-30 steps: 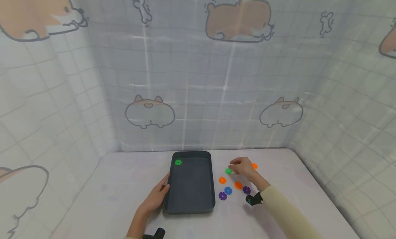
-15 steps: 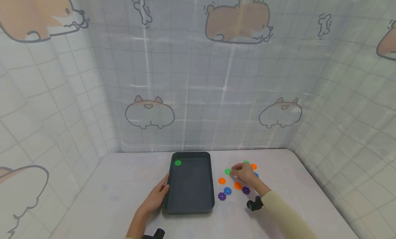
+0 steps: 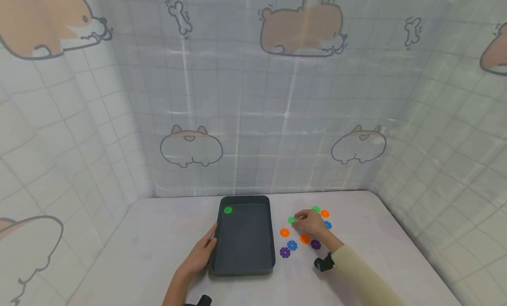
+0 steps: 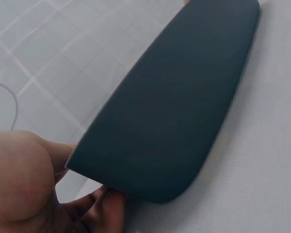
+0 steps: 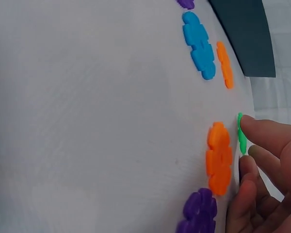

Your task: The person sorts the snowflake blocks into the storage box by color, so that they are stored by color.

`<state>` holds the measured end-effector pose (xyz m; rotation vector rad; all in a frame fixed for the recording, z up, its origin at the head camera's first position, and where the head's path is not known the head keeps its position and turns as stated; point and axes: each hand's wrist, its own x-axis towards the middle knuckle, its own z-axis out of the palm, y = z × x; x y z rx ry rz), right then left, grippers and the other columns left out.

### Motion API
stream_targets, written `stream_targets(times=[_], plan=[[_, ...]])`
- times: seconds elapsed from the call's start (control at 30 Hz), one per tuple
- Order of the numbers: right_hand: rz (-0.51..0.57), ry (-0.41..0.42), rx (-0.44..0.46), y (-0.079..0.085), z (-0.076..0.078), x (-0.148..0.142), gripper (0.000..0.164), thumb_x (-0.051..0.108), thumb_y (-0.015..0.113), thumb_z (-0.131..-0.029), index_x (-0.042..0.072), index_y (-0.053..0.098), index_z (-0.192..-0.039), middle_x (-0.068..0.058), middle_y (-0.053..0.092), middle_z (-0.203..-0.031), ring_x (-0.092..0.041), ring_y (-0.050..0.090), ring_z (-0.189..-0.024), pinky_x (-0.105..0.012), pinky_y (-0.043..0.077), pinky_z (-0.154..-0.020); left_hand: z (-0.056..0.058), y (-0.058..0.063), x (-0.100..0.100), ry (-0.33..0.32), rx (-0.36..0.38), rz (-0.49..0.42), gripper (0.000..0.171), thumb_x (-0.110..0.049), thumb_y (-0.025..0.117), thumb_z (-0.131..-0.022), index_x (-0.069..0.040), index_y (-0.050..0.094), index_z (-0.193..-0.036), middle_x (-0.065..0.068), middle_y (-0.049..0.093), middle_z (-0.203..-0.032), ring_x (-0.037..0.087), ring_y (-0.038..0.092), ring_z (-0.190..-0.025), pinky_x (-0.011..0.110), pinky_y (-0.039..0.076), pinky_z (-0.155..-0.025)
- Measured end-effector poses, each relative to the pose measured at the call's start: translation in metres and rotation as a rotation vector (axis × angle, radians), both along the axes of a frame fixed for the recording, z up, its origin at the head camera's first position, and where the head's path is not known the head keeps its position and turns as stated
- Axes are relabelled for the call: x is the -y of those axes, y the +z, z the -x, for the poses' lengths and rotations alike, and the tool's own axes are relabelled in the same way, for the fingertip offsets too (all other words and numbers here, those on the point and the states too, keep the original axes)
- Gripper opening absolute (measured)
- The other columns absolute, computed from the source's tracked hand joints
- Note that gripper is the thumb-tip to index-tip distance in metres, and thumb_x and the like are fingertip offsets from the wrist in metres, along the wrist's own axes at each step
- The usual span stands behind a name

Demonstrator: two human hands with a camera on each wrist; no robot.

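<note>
A dark grey rectangular tray (image 3: 242,244) lies on the table with one green flower-shaped disc (image 3: 227,210) near its far left corner. My left hand (image 3: 199,255) grips the tray's left side, thumb at the rim and fingers lower down in the left wrist view. To the right of the tray, my right hand (image 3: 312,222) is low over the table, its thumb and index finger spread at the near side of another green disc (image 5: 241,133). The thumb tip overlaps that disc in the right wrist view, and the disc lies flat on the table.
Around the right hand lie more flower-shaped discs: an orange disc (image 3: 284,232), a blue disc (image 3: 292,245), a purple disc (image 3: 284,252) and several others. A further green disc (image 3: 316,208) is beyond the hand. Patterned curtains (image 3: 253,160) enclose the table's back and sides.
My right hand has come down slightly toward the near side, uncovering the farther green disc, and its fingertips have closed in on the nearer one. The left hand stays on the tray.
</note>
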<state>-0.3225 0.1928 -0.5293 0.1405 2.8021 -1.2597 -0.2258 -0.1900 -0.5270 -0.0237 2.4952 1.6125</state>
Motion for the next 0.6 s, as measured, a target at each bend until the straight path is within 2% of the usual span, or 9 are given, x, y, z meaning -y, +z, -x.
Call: stream_targets(times=[0.23, 0.6], plan=[[-0.073, 0.026, -0.012, -0.0006, -0.0004, 0.0016, 0.033, 0.029, 0.080, -0.080, 0.013, 0.074, -0.108, -0.005, 0.065, -0.095, -0.021, 0.057, -0.078, -0.033, 0.052, -0.068, -0.0019, -0.0020, -0.0008, -0.004, 0.001, -0.012, 0.053, -0.024, 0.040, -0.106, -0.022, 0.024, -0.156, 0.021, 0.024, -0.155, 0.045, 0.022, -0.139, 0.062, 0.018, -0.107], [-0.055, 0.022, 0.012, 0.0014, 0.0040, 0.0015, 0.032, 0.026, 0.082, -0.077, 0.013, 0.073, -0.105, -0.008, 0.065, -0.097, -0.023, 0.058, -0.081, -0.036, 0.053, -0.071, -0.0004, -0.0009, -0.0017, -0.011, -0.007, -0.029, 0.053, -0.024, 0.041, -0.106, -0.023, 0.024, -0.156, 0.021, 0.023, -0.156, 0.046, 0.021, -0.139, 0.063, 0.016, -0.107]])
